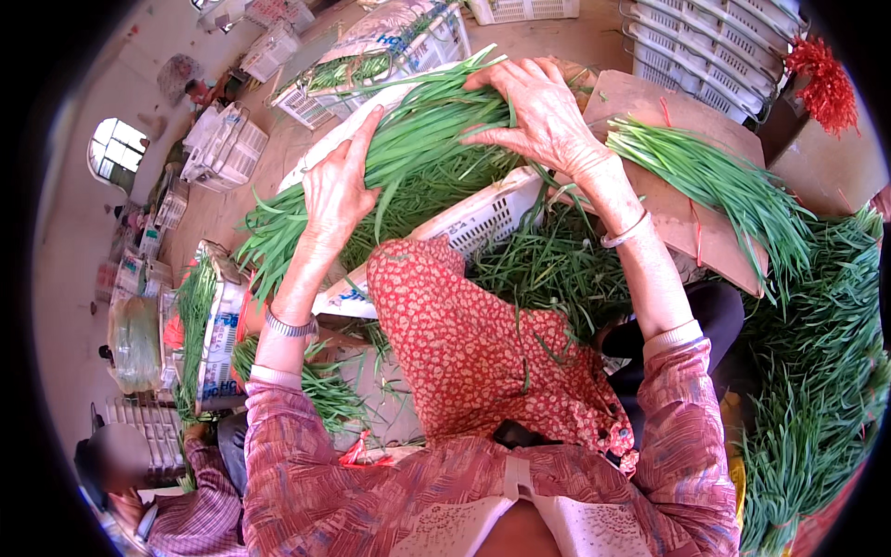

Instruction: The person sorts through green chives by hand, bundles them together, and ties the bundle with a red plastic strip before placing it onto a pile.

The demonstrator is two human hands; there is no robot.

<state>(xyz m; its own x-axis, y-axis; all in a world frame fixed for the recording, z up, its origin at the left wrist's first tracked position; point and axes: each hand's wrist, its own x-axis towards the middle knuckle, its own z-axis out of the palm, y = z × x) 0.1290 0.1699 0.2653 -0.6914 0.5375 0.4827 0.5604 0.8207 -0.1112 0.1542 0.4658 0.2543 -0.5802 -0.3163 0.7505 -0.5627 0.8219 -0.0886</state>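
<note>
A loose bunch of green garlic chives [427, 125] lies between my hands, over a white slatted crate [492, 209] that holds more chives. My left hand [336, 184] spans the leafy part, its fingers along the far edge and thumb on the near side. At the other end, my right hand [538, 111] curves its fingers and thumb around the stems. The bunch's undersides and parts of my fingers are hidden. To the right, a bundle of chives [691, 162] rests on a brown board [640, 97], beside red ties.
A large heap of chives [817, 390] spreads along the right. Red ties [824, 84] hang at the upper right, near stacked white crates [691, 56]. Filled crates [399, 51] stand ahead. Another person [186, 511] sits at the lower left, near a chive-filled crate [221, 325].
</note>
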